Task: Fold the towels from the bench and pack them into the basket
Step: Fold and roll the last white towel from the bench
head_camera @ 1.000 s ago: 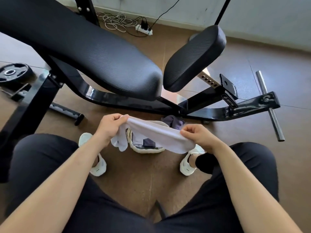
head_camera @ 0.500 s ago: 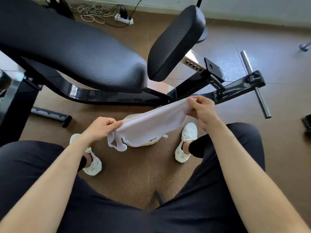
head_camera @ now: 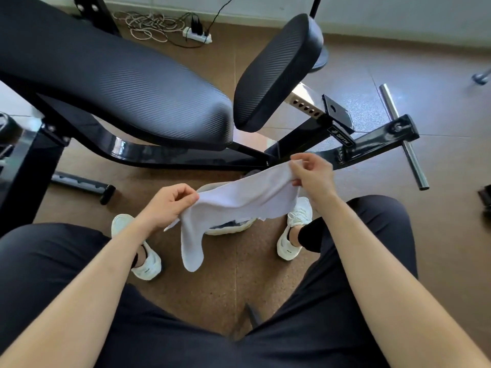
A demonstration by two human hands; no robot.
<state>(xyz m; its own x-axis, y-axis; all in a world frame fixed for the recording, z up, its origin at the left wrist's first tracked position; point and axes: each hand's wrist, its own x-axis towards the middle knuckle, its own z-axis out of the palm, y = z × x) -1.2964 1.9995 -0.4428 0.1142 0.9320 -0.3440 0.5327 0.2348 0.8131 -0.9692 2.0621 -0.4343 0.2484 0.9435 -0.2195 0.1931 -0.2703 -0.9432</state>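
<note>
A white towel (head_camera: 239,200) stretches in the air between my hands, above the floor in front of my knees. My left hand (head_camera: 170,203) pinches its left end, and one corner hangs down loose below that hand. My right hand (head_camera: 312,176) grips the right end, held higher. Under the towel stands a pale woven basket (head_camera: 228,229); only its near rim and a little dark cloth inside show. The black padded bench (head_camera: 127,83) fills the upper left, with no towel visible on it.
A second black pad (head_camera: 276,73) tilts up at the bench's right end. The bench's black frame (head_camera: 372,142) and a steel bar (head_camera: 403,136) lie on the brown floor. My white shoes (head_camera: 148,261) flank the basket. A power strip (head_camera: 198,35) with cables lies by the wall.
My right hand has lifted its towel end up and to the right. The towel has opened out, and a corner has dropped below my left hand.
</note>
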